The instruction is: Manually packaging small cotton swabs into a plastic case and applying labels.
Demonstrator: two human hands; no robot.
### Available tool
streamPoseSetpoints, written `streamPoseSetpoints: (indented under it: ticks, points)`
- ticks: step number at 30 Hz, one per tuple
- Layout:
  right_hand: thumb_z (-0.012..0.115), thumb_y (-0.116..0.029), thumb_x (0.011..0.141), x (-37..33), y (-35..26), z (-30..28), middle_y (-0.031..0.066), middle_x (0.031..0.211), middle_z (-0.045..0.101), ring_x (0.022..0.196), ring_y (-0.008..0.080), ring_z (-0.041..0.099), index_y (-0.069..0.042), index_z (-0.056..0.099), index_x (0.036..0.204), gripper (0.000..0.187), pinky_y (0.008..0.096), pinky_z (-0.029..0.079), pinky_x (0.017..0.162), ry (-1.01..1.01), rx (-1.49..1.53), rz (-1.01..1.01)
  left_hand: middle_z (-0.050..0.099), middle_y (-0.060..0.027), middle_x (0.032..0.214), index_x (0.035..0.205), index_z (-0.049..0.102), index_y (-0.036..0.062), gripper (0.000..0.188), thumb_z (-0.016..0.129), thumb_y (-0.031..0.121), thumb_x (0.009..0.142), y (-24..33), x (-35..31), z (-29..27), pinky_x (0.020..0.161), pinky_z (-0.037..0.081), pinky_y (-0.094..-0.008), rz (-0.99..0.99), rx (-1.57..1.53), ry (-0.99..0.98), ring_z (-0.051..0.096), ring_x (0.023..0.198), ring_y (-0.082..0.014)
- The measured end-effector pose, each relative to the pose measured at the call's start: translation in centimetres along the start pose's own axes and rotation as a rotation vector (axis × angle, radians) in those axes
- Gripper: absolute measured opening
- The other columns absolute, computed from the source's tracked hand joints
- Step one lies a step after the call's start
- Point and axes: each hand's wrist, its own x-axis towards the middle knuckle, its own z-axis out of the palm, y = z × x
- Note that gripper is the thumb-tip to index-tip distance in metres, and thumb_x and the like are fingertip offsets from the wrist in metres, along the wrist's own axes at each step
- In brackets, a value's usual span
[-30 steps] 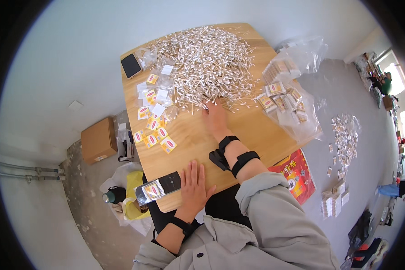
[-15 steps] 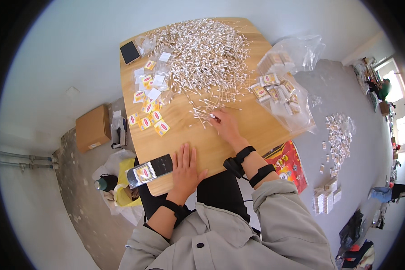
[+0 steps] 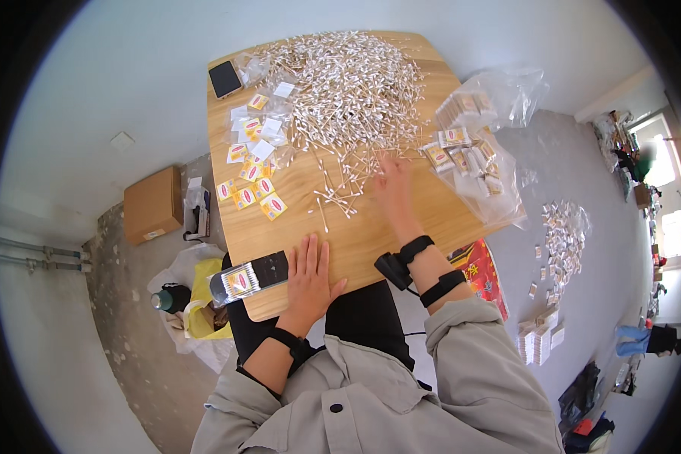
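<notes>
A large heap of cotton swabs [image 3: 348,91] covers the far half of the wooden table [image 3: 356,246]. My right hand [image 3: 395,193] reaches to the heap's near edge; its fingers are blurred, and whether they hold a swab cannot be made out. Just left of it lie several loose cotton swabs [image 3: 337,198], spread at different angles. At the table's near edge, my left hand [image 3: 309,278] rests flat with fingers stretched out, holding nothing. Beside its fingertips is a black strip [image 3: 271,268], bearing a clear packet of swabs [image 3: 240,283] with a yellow-and-white card.
Yellow-and-white cards [image 3: 273,206] and small clear bags lie along the left side, below a phone [image 3: 225,79]. At the right edge, a large plastic bag [image 3: 492,170] holds filled swab packets. More packets [image 3: 564,242] lie on the floor. A cardboard box [image 3: 153,204] stands left.
My right hand has moved away from the loose swabs, up and right to the heap's edge. Those swabs now lie free of my fingers. My left hand stays flat on the table.
</notes>
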Motion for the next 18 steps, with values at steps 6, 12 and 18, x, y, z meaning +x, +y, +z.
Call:
streamPoseSetpoints:
  ticks: [6,12,18]
  points:
    - [0.073,-0.023,0.075,-5.0,-4.5,1.4,0.0128,0.109,0.052,0.101,0.0301,0.054,-0.011,0.063,0.112,0.040,0.0385,0.046,0.084,-0.250,-0.168,-0.065,0.025,-0.0237,0.152,0.144,0.033,-0.0012,0.084,0.063,0.047,0.082,-0.2,-0.1,0.1,0.115,0.017,-0.0527,0.004,0.003,0.006,0.021,0.143,-0.0373]
    - [0.075,-0.022,0.071,-6.3,-4.8,2.3,0.0095,0.099,0.055,0.095,0.0289,0.055,-0.013,0.066,0.102,0.033,0.0400,0.045,0.083,-0.201,-0.185,-0.058,0.025,-0.0231,0.152,0.144,0.033,-0.0007,0.083,0.064,0.046,0.082,0.0,0.1,-0.1,0.115,0.016,-0.0523,-0.004,-0.010,-0.009,0.021,0.143,-0.0365]
    - [0.072,-0.011,0.074,-7.7,-3.2,1.3,0.0093,0.091,0.056,0.087,0.0271,0.058,-0.013,0.069,0.090,0.016,0.0373,0.048,0.072,-0.305,0.022,-0.136,0.025,-0.0230,0.152,0.144,0.033,-0.0005,0.084,0.063,0.048,0.082,-0.2,0.0,0.2,0.115,0.016,-0.0520,-0.008,0.005,-0.004,0.021,0.143,-0.0356]
